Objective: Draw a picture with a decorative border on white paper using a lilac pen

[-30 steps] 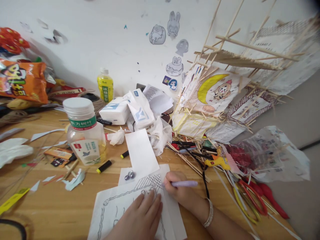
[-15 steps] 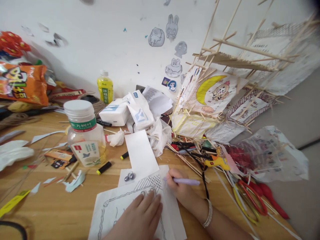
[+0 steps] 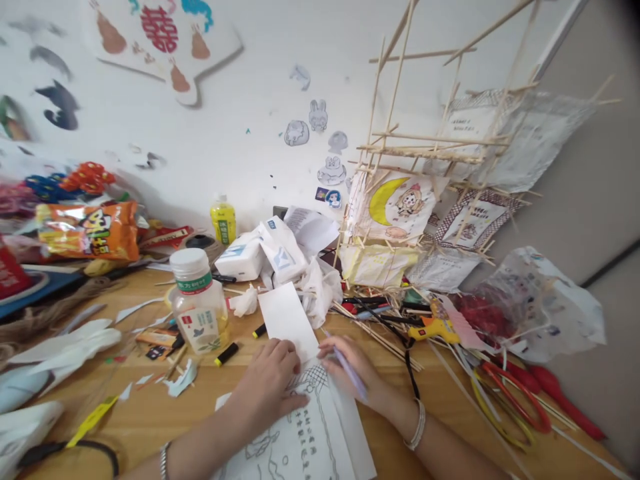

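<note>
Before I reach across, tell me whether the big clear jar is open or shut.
Shut: the jar has its white lid seated on top.

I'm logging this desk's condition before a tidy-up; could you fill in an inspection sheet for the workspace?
Surface: wooden table, strewn with paper scraps.
Job's things: drawing sheet with line art and writing; purple pen; plain white sheet at the drawing's far side.
Clutter: clear jar with a white lid, orange snack bag, yellow glue gun.
Grip: left hand spread over the papers; right hand holding the pen.
Cables: black cord at lower left; what it connects to cannot be told.
Surroundings: white wall with stickers; stick frame bearing decorated panels at right.
</note>
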Demonstrator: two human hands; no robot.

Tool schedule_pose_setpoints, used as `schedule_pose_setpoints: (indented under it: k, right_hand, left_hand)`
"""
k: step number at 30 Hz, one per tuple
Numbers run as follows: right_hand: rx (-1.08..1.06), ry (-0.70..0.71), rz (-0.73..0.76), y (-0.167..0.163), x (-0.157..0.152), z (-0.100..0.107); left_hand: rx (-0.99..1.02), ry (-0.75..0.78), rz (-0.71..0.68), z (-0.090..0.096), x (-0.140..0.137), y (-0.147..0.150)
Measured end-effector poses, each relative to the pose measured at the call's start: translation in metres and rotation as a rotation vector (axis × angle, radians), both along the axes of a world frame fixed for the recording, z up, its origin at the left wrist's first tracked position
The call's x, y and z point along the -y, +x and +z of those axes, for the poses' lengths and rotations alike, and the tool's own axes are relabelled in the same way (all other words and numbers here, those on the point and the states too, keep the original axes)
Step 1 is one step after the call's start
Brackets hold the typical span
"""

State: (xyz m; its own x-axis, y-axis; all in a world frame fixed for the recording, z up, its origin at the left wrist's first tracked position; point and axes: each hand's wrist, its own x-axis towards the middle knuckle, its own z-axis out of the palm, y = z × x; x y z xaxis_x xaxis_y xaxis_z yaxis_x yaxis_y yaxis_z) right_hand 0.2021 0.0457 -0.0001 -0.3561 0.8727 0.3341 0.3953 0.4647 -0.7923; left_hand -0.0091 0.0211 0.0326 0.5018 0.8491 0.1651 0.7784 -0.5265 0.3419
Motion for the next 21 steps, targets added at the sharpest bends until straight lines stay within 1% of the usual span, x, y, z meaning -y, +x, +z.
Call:
schedule_pose_setpoints:
  k: [2, 4, 6, 9, 11, 14, 16, 18, 21]
  right_hand:
    - [-0.04, -0.078, 0.029, -0.004, 0.001, -0.003]
    - [-0.097, -0.133, 0.031, -0.007, 0.002, -0.001]
    - [-0.157, -0.138, -0.002, -0.007, 0.003, 0.007]
    - [-0.27, -0.098, -0.094, -0.002, 0.003, 0.026]
    - [-0.36, -0.125, -0.125, 0.003, 0.002, 0.035]
    - [-0.485, -0.264, -0.102, 0.012, -0.003, 0.035]
    - [-0.581, -0.371, -0.037, 0.015, -0.008, 0.03]
    - [-0.735, -0.443, 0.021, 0.017, -0.013, 0.025]
    - [-0.855, -0.567, 0.093, 0.017, -0.015, 0.024]
  left_hand:
    - [0.048, -0.011, -0.016, -0.002, -0.001, 0.0]
    - [0.106, -0.026, -0.015, -0.003, -0.002, -0.001]
    - [0.18, -0.044, 0.012, -0.002, -0.002, -0.005]
    - [0.318, -0.094, 0.08, 0.004, -0.004, -0.015]
    - [0.431, -0.132, 0.125, 0.007, -0.007, -0.02]
    - [0.647, -0.149, 0.231, 0.01, -0.015, -0.025]
    - [0.802, -0.157, 0.319, 0.011, -0.022, -0.027]
    - [0.941, -0.19, 0.391, 0.011, -0.027, -0.028]
    - [1.099, -0.254, 0.45, 0.012, -0.03, -0.029]
